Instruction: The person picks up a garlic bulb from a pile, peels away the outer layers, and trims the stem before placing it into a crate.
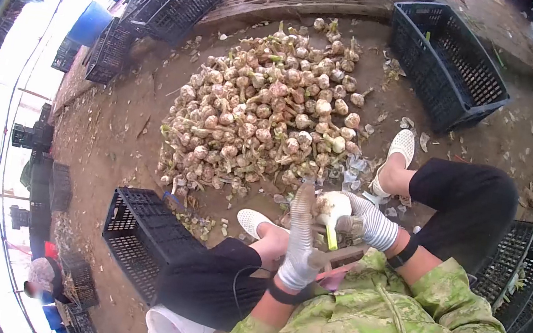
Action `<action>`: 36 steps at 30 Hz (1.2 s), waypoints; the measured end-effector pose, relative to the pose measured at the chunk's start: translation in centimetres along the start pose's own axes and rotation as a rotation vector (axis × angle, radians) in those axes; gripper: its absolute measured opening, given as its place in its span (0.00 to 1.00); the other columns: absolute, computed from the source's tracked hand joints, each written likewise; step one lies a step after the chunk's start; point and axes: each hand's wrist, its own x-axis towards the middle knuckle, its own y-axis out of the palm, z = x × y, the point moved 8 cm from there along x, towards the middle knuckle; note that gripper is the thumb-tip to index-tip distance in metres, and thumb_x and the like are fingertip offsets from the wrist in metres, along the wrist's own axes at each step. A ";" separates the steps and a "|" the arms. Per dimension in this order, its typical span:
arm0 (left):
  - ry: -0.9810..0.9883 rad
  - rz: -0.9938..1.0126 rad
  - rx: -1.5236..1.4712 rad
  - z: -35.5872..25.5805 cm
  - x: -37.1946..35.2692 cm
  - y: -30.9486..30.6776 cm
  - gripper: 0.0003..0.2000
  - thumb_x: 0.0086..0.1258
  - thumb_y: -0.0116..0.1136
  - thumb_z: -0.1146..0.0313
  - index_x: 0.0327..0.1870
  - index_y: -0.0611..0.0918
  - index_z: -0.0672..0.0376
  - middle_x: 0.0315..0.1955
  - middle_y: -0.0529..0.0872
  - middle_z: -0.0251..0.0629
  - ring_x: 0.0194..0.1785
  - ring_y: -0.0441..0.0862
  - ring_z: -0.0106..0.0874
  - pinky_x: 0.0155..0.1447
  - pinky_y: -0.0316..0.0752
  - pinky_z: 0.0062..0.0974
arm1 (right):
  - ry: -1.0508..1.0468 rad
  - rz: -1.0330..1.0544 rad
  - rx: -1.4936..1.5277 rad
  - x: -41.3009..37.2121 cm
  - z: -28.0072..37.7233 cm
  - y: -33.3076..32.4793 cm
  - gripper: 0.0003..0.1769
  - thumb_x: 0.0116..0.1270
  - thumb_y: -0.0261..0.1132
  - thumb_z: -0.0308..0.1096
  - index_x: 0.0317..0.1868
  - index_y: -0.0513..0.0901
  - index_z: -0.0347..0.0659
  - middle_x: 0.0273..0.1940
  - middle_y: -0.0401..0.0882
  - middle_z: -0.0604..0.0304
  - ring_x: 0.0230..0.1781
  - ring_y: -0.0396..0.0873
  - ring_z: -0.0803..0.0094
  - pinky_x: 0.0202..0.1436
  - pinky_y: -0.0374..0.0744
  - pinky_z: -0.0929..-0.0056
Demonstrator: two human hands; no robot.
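My right hand (369,220), in a striped white glove, grips a white garlic bulb (333,207) with a short green stem pointing down. My left hand (302,244), also gloved, is raised just left of the bulb with its fingers against it, and seems to hold a dark tool near its palm. A big heap of garlic bulbs (268,108) with stalks and roots lies on the dirt floor in front of my knees.
Black plastic crates stand around: one by my left leg (142,234), one at the top right (451,63), one at my right (516,269), several stacked at the top left (159,9). A white bucket (176,332) sits below. Another person (43,278) crouches at lower left.
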 end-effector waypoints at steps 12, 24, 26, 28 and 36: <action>0.457 0.048 1.016 -3.7 1.0 2.2 0.09 0.50 0.65 0.68 0.33 0.82 0.55 0.31 0.82 0.37 0.36 0.78 0.37 0.46 0.68 0.33 | -0.013 -0.049 -0.372 -0.1 0.3 -1.0 0.28 0.63 0.63 0.39 0.58 0.62 0.37 0.52 0.70 0.57 0.51 0.68 0.73 0.56 0.70 0.73; -0.430 -0.028 0.074 4.9 2.0 -2.5 0.05 0.65 0.52 0.75 0.37 0.78 0.66 0.28 0.81 0.33 0.32 0.78 0.20 0.34 0.74 0.17 | 0.131 0.172 0.045 0.3 -2.7 -1.9 0.38 0.53 0.72 0.39 0.61 0.64 0.39 0.56 0.70 0.57 0.57 0.69 0.71 0.60 0.69 0.71; -0.494 -0.098 -0.127 5.5 1.9 -2.7 0.07 0.67 0.53 0.72 0.41 0.77 0.66 0.31 0.81 0.34 0.33 0.78 0.21 0.35 0.75 0.19 | 0.072 0.136 -0.042 -0.2 0.4 -0.3 0.40 0.50 0.73 0.41 0.61 0.64 0.37 0.57 0.70 0.58 0.57 0.69 0.71 0.60 0.68 0.71; -0.396 -0.045 -0.304 2.0 2.3 -1.3 0.10 0.67 0.55 0.69 0.44 0.76 0.64 0.34 0.80 0.36 0.34 0.78 0.23 0.36 0.76 0.20 | 0.067 0.125 -0.055 -0.2 0.4 -0.3 0.45 0.48 0.75 0.45 0.62 0.63 0.35 0.55 0.71 0.58 0.56 0.69 0.72 0.60 0.68 0.71; -0.474 -0.106 -0.572 5.0 3.0 1.1 0.05 0.66 0.54 0.73 0.41 0.78 0.62 0.31 0.81 0.34 0.31 0.77 0.21 0.37 0.74 0.18 | 0.035 0.102 0.064 -0.4 0.9 -0.1 0.39 0.53 0.71 0.47 0.60 0.64 0.37 0.52 0.73 0.56 0.53 0.73 0.69 0.58 0.71 0.70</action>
